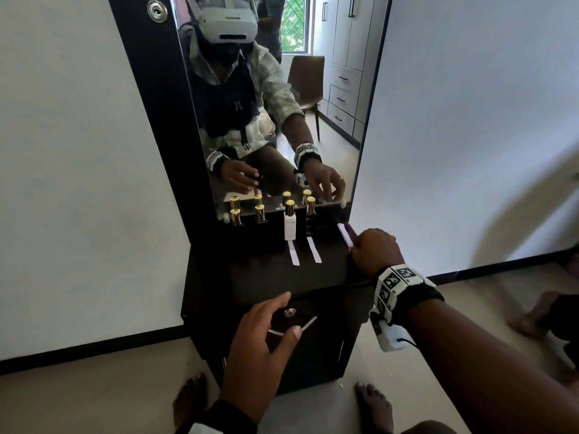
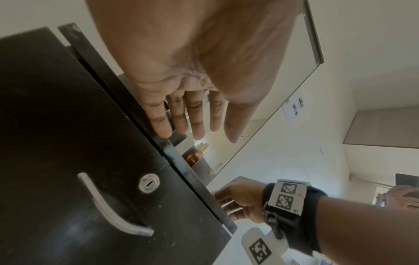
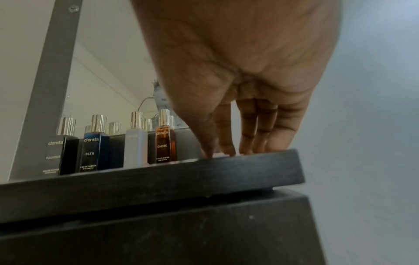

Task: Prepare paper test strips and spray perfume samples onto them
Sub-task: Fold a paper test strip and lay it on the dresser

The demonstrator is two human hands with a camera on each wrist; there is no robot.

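White walls flank a dark desk (image 1: 275,277) under a mirror (image 1: 272,98). Bottles (image 1: 289,223) stand in a row, two strips (image 1: 294,252) laid before them, likely one each. Right hand (image 1: 377,252) pins a third strip (image 1: 345,234) at the edge; its grip is flat-fingered. Left hand (image 1: 260,336) hovers wide.

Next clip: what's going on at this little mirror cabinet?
A person stands at a dark cabinet with a mirror. Four perfume bottles line the back of its top, and two paper strips lie flat in front of the right-hand pair. The right hand has its fingertips down on a third strip at the top's right edge. The left hand hovers open before the drawer handle, holding nothing. No bottle is being handled.
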